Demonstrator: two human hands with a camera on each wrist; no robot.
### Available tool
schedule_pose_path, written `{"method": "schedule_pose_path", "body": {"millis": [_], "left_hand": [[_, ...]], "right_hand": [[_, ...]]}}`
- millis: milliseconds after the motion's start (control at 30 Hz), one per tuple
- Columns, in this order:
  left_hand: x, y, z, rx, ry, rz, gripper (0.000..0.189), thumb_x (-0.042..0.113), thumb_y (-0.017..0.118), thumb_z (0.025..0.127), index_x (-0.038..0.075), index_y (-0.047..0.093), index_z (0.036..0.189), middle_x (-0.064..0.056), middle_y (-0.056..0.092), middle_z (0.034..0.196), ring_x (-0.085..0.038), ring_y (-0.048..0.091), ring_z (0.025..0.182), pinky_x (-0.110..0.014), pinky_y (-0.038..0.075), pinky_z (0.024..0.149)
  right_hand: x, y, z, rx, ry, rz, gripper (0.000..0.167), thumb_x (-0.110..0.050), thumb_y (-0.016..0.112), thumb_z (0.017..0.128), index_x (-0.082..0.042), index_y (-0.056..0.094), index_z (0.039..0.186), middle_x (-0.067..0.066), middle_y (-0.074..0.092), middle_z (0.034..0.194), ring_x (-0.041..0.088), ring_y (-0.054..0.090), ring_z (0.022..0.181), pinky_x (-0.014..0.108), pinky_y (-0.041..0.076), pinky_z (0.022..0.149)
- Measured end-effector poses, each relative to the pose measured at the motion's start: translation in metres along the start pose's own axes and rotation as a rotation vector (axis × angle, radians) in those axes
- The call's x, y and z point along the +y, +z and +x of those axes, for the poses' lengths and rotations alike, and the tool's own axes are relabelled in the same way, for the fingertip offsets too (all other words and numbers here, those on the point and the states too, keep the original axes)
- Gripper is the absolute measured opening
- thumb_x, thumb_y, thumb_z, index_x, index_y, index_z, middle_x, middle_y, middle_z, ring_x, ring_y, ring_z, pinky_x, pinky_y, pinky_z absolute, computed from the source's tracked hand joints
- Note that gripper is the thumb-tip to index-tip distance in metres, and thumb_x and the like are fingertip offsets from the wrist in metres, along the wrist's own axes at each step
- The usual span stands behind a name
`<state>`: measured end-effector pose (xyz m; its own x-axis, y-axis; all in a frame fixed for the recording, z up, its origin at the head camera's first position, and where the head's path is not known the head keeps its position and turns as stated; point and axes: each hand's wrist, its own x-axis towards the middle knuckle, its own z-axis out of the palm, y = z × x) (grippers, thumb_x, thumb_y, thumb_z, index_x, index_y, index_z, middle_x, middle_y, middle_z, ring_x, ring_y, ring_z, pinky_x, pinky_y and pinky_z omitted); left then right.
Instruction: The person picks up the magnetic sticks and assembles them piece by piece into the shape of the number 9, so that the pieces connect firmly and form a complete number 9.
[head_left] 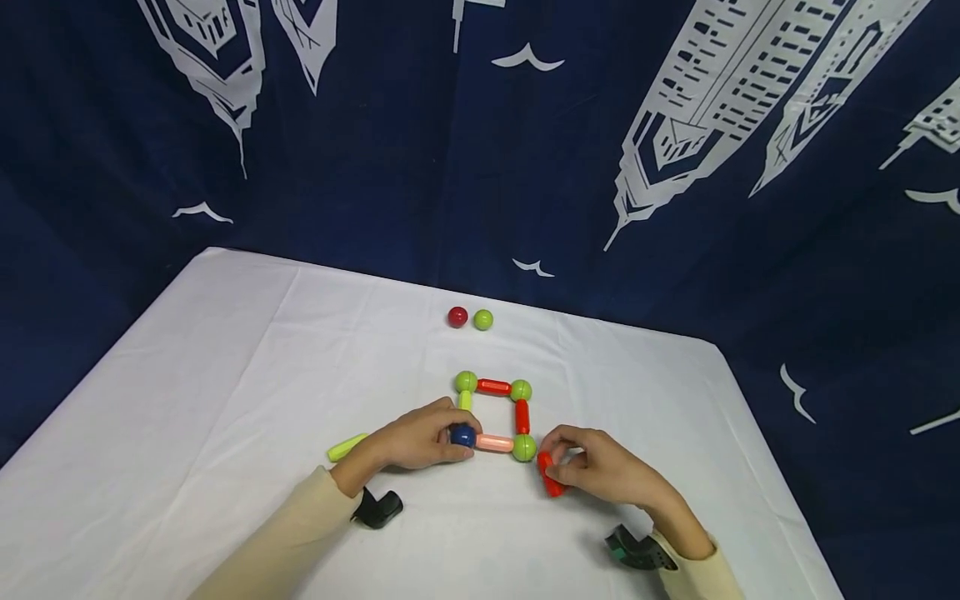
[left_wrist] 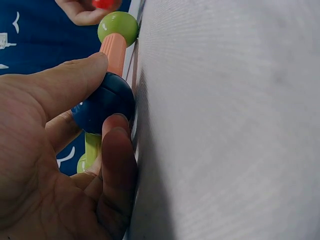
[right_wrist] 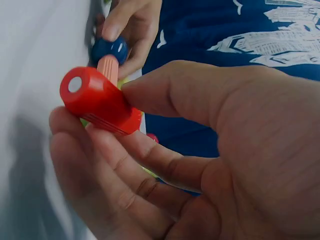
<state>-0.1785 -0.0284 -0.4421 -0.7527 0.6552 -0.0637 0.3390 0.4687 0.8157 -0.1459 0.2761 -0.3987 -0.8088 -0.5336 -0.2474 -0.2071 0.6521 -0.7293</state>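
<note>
Magnetic rods and balls form a square on the white table [head_left: 247, 467]. Green balls [head_left: 521, 390] sit at three corners and a dark blue ball [head_left: 462, 436] at the near left one. My left hand [head_left: 420, 437] pinches that blue ball between thumb and fingers, as the left wrist view shows. A pink rod [head_left: 495, 443] runs from it to the near right green ball [head_left: 524, 448]. The other sides are two red rods [head_left: 522, 417] and a yellow-green rod [head_left: 465, 400]. Just right of the square, my right hand [head_left: 603, 467] holds a loose red rod [right_wrist: 100, 102], its pale round end showing.
A red ball [head_left: 457, 317] and a green ball [head_left: 483, 320] lie side by side near the table's far edge. Left of the square, a yellow-green rod [head_left: 345, 447] lies partly behind my left wrist. A dark blue printed cloth [head_left: 390, 183] hangs behind the table.
</note>
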Motion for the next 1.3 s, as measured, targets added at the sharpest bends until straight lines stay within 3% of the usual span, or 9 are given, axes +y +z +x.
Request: {"method": "schedule_pose_path", "body": {"millis": [100,233,500,800,1300], "left_hand": [[0.000,0.001,0.001,-0.002,-0.001,0.002,0.026,0.028,0.072,0.093,0.021,0.068,0.118,-0.001,0.050,0.098,-0.010,0.050,0.074,-0.021,0.041,0.064],[0.000,0.001,0.002,-0.006,-0.008,0.012,0.026,0.028,0.072,0.093,0.022,0.068,0.118,-0.001,0.051,0.098,-0.010,0.051,0.075,-0.022,0.042,0.065],[0.001,0.000,0.002,-0.006,-0.032,-0.034,0.026,0.025,0.073,0.092,0.021,0.068,0.118,-0.003,0.051,0.096,-0.015,0.051,0.078,-0.025,0.042,0.067],[0.001,0.001,0.000,0.001,-0.006,0.009,0.026,0.028,0.072,0.093,0.020,0.067,0.118,-0.002,0.051,0.098,-0.011,0.049,0.076,-0.022,0.040,0.064],[0.000,0.002,0.001,0.003,-0.012,0.012,0.026,0.028,0.072,0.093,0.022,0.067,0.118,-0.001,0.050,0.098,-0.012,0.050,0.076,-0.023,0.041,0.065]], "right_hand": [[-0.002,0.002,-0.002,-0.042,0.016,0.135,0.031,-0.007,0.068,0.091,-0.002,0.056,0.119,0.009,0.063,0.097,0.021,0.070,0.073,0.024,0.054,0.070],[-0.003,0.005,-0.002,-0.061,0.035,0.212,0.047,-0.007,0.067,0.093,-0.001,0.044,0.134,0.011,0.062,0.100,0.030,0.072,0.078,0.026,0.053,0.072],[-0.002,0.013,0.005,-0.077,0.113,0.236,0.060,-0.014,0.072,0.092,0.000,0.038,0.139,0.011,0.063,0.102,0.023,0.072,0.078,0.027,0.055,0.072],[0.000,0.016,0.007,-0.086,0.125,0.327,0.058,-0.010,0.069,0.094,0.005,0.034,0.139,0.013,0.061,0.102,0.025,0.071,0.079,0.033,0.059,0.074],[0.005,0.017,0.010,-0.095,0.113,0.372,0.059,-0.012,0.069,0.095,0.006,0.032,0.138,0.014,0.061,0.101,0.024,0.071,0.080,0.034,0.060,0.073]]}}
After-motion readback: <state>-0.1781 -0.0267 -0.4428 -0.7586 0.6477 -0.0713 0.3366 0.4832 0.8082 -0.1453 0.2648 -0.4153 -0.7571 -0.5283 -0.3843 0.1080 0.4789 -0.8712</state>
